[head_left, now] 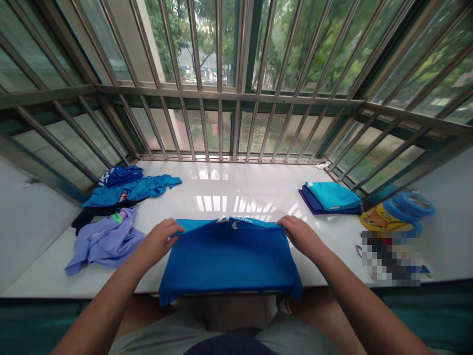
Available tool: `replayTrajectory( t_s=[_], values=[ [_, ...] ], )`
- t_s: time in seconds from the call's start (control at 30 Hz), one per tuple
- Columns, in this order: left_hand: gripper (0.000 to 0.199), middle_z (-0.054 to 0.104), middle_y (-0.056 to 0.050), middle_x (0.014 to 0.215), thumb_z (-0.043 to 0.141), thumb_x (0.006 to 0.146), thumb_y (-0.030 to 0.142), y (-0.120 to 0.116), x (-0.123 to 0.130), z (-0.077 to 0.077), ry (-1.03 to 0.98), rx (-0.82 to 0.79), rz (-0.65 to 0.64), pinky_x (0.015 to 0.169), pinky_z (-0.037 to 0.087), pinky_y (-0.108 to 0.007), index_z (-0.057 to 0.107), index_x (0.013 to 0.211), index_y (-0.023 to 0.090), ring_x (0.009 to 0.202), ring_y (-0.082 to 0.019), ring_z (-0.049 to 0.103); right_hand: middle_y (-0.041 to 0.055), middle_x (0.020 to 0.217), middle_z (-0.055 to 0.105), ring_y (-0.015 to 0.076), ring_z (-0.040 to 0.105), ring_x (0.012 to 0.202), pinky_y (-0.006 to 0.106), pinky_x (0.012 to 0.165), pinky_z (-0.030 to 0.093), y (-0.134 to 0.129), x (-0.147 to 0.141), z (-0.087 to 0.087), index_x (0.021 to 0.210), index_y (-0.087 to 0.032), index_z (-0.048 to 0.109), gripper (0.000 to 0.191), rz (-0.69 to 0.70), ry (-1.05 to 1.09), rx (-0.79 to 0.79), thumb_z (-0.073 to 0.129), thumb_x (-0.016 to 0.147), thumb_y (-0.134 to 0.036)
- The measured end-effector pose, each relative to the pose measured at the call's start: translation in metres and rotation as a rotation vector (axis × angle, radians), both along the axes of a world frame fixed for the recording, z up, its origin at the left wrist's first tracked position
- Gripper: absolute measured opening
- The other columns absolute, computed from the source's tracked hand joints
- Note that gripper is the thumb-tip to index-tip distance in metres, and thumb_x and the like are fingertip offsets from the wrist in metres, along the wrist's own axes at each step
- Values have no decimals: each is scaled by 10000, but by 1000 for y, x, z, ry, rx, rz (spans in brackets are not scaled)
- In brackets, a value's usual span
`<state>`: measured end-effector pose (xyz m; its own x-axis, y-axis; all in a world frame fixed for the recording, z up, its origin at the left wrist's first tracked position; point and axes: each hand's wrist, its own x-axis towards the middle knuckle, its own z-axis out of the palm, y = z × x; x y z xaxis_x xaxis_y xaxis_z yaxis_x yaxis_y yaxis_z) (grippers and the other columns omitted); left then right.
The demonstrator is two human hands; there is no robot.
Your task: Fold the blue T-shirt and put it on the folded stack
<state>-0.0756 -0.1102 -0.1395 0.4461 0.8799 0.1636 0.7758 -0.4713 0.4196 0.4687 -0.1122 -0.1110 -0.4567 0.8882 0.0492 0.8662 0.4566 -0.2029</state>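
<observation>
A blue shirt (229, 261) lies half folded on the white window ledge (221, 187), its near edge hanging over the front of the ledge. My left hand (160, 239) grips the shirt's far left corner. My right hand (301, 235) grips the far right corner. The folded far edge shows some white lettering between my hands.
A pile of loose blue and lilac clothes (114, 212) lies at the left. A stack of folded teal and dark blue clothes (330, 197) sits at the right. Blue tape rolls (410, 204) and a yellow item (380, 219) lie further right. Metal window bars (221, 88) fence the ledge.
</observation>
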Motion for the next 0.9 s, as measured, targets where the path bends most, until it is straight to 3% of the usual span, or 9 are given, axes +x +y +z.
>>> replayTrajectory(
  t_s=[0.13,0.23,0.33,0.43,0.6,0.7,0.77,0.83,0.9],
  values=[
    [512,753,-71,1255,494,861,100,-70,-17,-39,72,-99,-11,986,577,-412,791,1202,341,1118,-279,713,107,1260,719,283,663,1126,414,1003,515,-62,10,-25,1239,-246,745,461,71,-72,-133,519,892,-45],
    [481,736,-62,1351,502,903,129,-84,-21,-39,52,-97,2,1079,564,-416,783,1234,335,1218,-276,698,108,1380,682,296,632,1251,445,1106,490,-83,15,-31,1301,-258,735,569,57,-46,-150,555,808,-38],
    [390,763,-84,1309,470,988,194,-65,-7,-23,23,-17,23,1103,566,-416,777,1214,281,1222,-261,707,125,1378,691,308,627,1275,488,1147,473,-77,3,-30,1315,-234,737,464,29,10,-36,563,898,-128],
    [425,724,-107,1429,417,1060,272,-37,27,-16,22,88,14,1180,521,-461,715,1360,235,1320,-260,676,144,1531,617,326,556,1415,539,1212,416,-61,-30,-36,1476,-203,650,461,-2,33,85,468,1057,-262],
    [569,461,-112,1704,451,1085,432,-24,71,-46,235,33,65,1291,358,-551,496,1620,245,1571,-300,447,96,1760,322,337,272,1632,631,1304,224,-46,-75,-63,1707,-234,358,645,-87,-82,-75,412,1115,-483],
    [631,386,-153,1736,441,1081,456,-31,63,-67,348,-10,286,1292,298,-619,439,1657,199,1612,-358,360,100,1773,280,374,224,1643,712,1285,161,-43,-67,-77,1724,-234,317,661,-306,-141,-118,374,1116,-488],
    [630,396,-187,1726,393,1088,423,-30,48,-73,365,-21,395,1277,269,-675,427,1657,154,1614,-387,344,120,1762,309,395,232,1636,751,1262,155,-39,-52,-79,1717,-219,331,636,-403,-168,-108,358,1117,-429],
    [624,457,-208,1689,387,1077,385,-23,33,-68,334,-41,375,1263,282,-676,436,1645,131,1592,-389,382,147,1729,381,391,287,1614,735,1264,166,-30,-38,-73,1702,-206,358,623,-381,-181,-100,394,1107,-383],
    [626,551,-207,1617,472,1035,389,-7,23,-55,272,-80,252,1250,340,-594,488,1607,136,1525,-368,476,180,1658,483,385,410,1544,677,1266,222,-18,-29,-61,1664,-194,424,613,-283,-178,-114,488,1079,-369]
  ],
)
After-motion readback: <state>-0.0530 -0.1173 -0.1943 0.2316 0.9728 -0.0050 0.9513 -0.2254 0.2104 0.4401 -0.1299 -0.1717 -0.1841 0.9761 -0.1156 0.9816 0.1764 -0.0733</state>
